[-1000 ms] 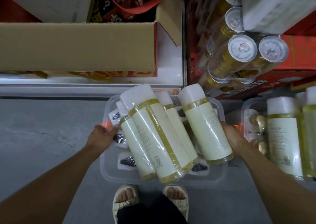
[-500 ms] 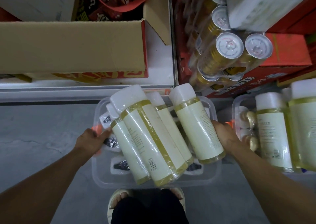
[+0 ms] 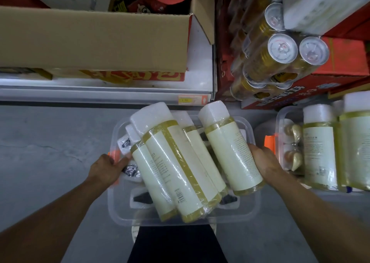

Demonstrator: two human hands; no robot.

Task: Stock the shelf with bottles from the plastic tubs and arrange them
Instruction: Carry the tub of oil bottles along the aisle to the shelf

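While left hand grips tub handle, right hand clasps tub's opposite side, arms outstretched

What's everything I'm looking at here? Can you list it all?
Bottles in near tub: four, pale yellow, white caps, shrink-wrapped.
Near tub: one, clear plastic, orange latches, held above the floor.
Sachets: several, white and black, under the bottles.
Second tub: one, clear, at right, holding similar bottles.
Cardboard box: one, brown, on the white shelf.
Cans: several, gold, silver tops, wrapped, upper right.
Left hand: grips the tub's left side.
Right hand: grips the tub's right side.
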